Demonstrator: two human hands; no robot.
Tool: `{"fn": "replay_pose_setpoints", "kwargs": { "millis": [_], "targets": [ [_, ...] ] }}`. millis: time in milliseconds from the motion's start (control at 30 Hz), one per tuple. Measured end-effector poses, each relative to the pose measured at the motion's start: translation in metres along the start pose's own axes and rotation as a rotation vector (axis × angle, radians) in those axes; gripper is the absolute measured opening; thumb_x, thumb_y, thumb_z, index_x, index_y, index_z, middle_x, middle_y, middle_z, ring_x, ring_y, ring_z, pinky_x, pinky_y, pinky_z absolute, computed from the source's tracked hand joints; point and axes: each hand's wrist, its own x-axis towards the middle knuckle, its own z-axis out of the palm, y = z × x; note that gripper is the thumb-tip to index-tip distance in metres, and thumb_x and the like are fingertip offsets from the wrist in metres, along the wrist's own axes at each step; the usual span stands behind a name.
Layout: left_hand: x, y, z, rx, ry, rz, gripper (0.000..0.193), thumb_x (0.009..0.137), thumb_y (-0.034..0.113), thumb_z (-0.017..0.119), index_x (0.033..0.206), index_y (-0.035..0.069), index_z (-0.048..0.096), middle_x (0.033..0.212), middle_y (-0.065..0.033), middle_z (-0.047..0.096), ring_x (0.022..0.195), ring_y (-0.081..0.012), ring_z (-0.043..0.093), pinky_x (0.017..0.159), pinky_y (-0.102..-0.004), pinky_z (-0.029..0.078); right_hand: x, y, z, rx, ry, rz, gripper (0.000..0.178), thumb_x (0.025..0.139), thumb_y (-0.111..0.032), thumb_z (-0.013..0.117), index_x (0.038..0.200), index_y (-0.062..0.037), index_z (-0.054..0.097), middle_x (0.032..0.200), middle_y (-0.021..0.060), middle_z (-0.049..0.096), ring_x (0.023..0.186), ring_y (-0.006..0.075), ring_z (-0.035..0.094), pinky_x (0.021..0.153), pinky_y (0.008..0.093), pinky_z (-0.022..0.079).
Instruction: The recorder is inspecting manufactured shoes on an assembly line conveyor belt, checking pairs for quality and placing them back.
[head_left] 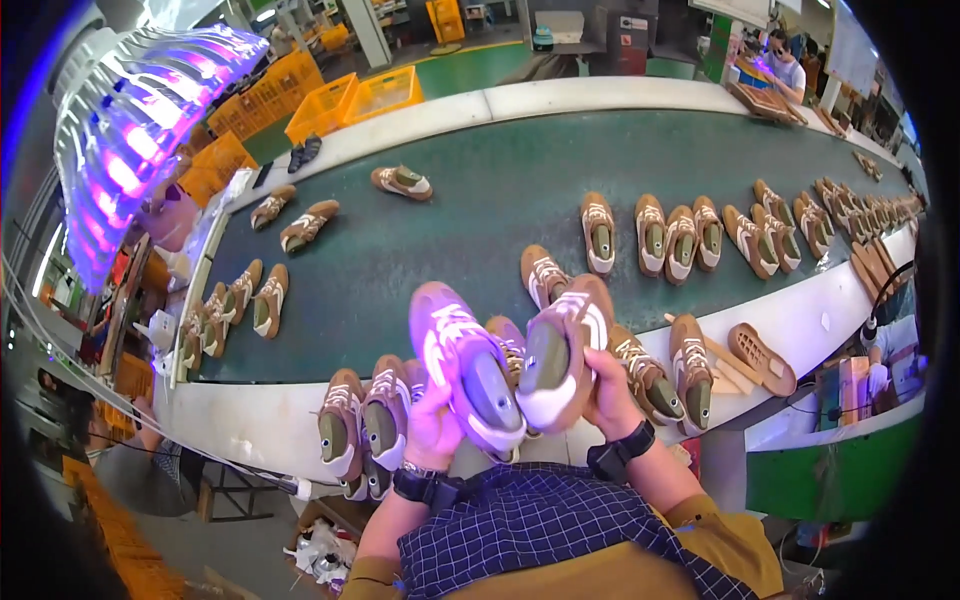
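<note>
The left sneaker (465, 362) and right sneaker (566, 350), in the head view, were above the white bench edge (245, 420), toes away and splayed outward, long axes converging heelward. Left hand (433, 430) and right hand (610, 398) pinched their outer sides, fingers partly hidden. Side-by-side handling seemed underway; turning either called for steady grips.

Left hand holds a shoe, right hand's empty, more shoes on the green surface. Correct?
Right hand isn't empty: the head view shows it holding a brown shoe. Left hand does hold a purple-lit shoe, with more shoes on the green surface.
</note>
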Motion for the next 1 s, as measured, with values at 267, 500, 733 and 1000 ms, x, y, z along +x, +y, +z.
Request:
{"fn": "replay_pose_setpoints", "kwargs": {
  "millis": [267, 500, 733, 1000],
  "targets": [
    [0.009, 0.015, 0.001, -0.044, 0.147, 0.222, 0.049, 0.083, 0.004, 0.056, 0.13, 0.006, 0.042, 0.125, -0.0095, 0.052, 0.117, -0.0269, 0.049, 0.102, -0.0459, 0.039, 0.009, -0.009, 0.019, -0.067, 0.083, -0.11, 0.047, 0.087, -0.026, 0.057, 0.126, -0.0023, 0.043, 0.115, 0.0111, 0.058, 0.102, 0.0215, 0.06, 0.08, 0.0358, 0.054],
    [0.016, 0.007, 0.001, -0.066, 0.189, 0.243, 0.049, 0.083, 0.006, 0.059, 0.129, 0.007, 0.043, 0.124, -0.0095, 0.053, 0.116, -0.0267, 0.051, 0.1, -0.047, 0.041, 0.011, 0.006, 0.015, -0.048, 0.138, -0.13, 0.04, 0.091, -0.027, 0.055, 0.122, -0.0045, 0.046, 0.108, 0.0089, 0.061, 0.09, 0.0155, 0.063, 0.062, 0.0241, 0.054],
    [0.015, 0.0, 0.005, -0.056, 0.25, 0.213, 0.048, 0.085, 0.009, 0.058, 0.13, 0.006, 0.042, 0.124, -0.0106, 0.053, 0.115, -0.0279, 0.051, 0.098, -0.0477, 0.043, 0.01, 0.005, 0.01, -0.071, 0.131, -0.139, 0.041, 0.091, -0.028, 0.055, 0.123, -0.0036, 0.045, 0.113, 0.0106, 0.059, 0.094, 0.0181, 0.063, 0.068, 0.0275, 0.056],
    [0.016, -0.003, 0.006, -0.052, 0.23, 0.201, 0.048, 0.085, 0.01, 0.058, 0.13, 0.006, 0.042, 0.123, -0.0115, 0.053, 0.114, -0.0286, 0.052, 0.097, -0.0482, 0.044, 0.009, 0.006, 0.009, -0.081, 0.16, -0.134, 0.042, 0.091, -0.028, 0.054, 0.124, -0.0035, 0.045, 0.113, 0.0109, 0.059, 0.096, 0.0188, 0.063, 0.071, 0.0284, 0.057]
  ]
}}
